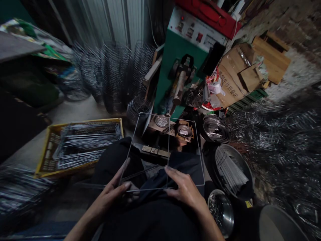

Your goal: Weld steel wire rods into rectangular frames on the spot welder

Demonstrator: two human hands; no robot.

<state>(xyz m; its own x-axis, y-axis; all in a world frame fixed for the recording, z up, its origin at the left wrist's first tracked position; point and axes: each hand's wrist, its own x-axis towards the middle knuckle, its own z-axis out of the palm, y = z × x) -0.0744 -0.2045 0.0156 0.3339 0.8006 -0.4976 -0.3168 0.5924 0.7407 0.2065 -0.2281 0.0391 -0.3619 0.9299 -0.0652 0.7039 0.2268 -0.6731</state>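
A thin rectangular metal wire frame [169, 144] with a middle crosswire is held over my lap, its far side touching or overlapping the front of the green machine [163, 83]. At the frame's near left corner, my left hand [119, 187] is closed, with thumb and fingers around the wire. My right hand [183, 185] pinches the frame where the middle wire meets the near side. Beyond the frame, a small dish of metal bits [162, 121] sits below the machine's cylindrical arm [179, 87]. Some fingertips of my left hand are in shadow.
A yellow crate [41, 159] holding wire frames stands left. On the right are a basin with straight wires [232, 170], a steel bowl of small metal pieces [220, 211] and heaped wire goods [273, 144]. Wire coils [114, 73] stack at the back; cardboard boxes [233, 73] lean by the wall.
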